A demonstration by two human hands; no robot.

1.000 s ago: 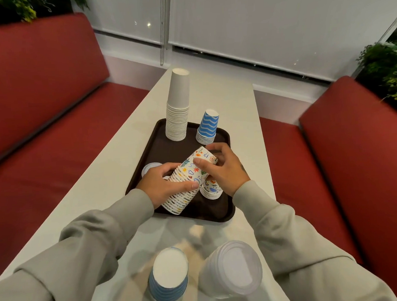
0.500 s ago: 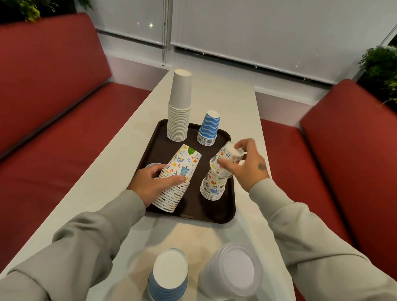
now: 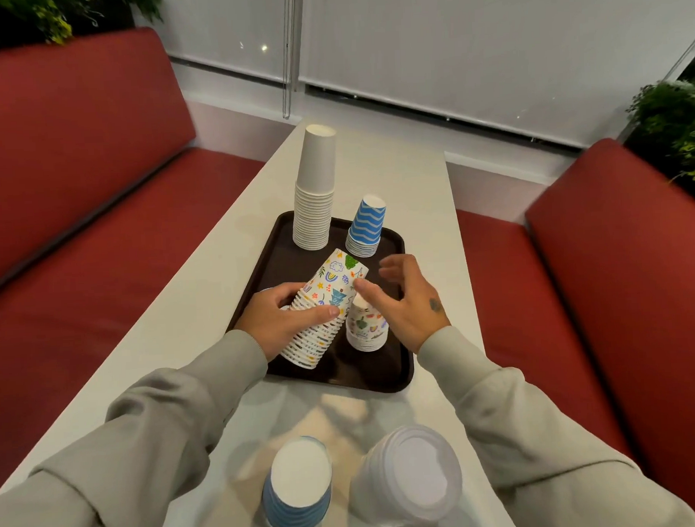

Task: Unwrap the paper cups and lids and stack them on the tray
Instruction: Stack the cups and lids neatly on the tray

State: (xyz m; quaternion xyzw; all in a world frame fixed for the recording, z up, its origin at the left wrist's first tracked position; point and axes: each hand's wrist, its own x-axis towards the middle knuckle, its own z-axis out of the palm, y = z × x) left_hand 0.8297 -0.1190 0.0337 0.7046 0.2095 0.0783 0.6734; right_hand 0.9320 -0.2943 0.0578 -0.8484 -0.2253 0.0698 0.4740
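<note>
Slanting closed-end toward far right, printed stack (image 3: 328,294) gripped by left hand (image 3: 279,324); right hand (image 3: 413,302), fingers released.

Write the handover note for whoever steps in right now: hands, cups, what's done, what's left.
Left hand: grips the tilted patterned stack above the tray.
Right hand: open, beside that stack's top end.
On the tray, standing: white stack, blue wavy stack, short patterned stack.
Done: those three stacks are placed.
Left: probably move the held cups onto the short patterned stack, then unwrap the blue cups and lids on the near table; both look plastic-wrapped.
</note>
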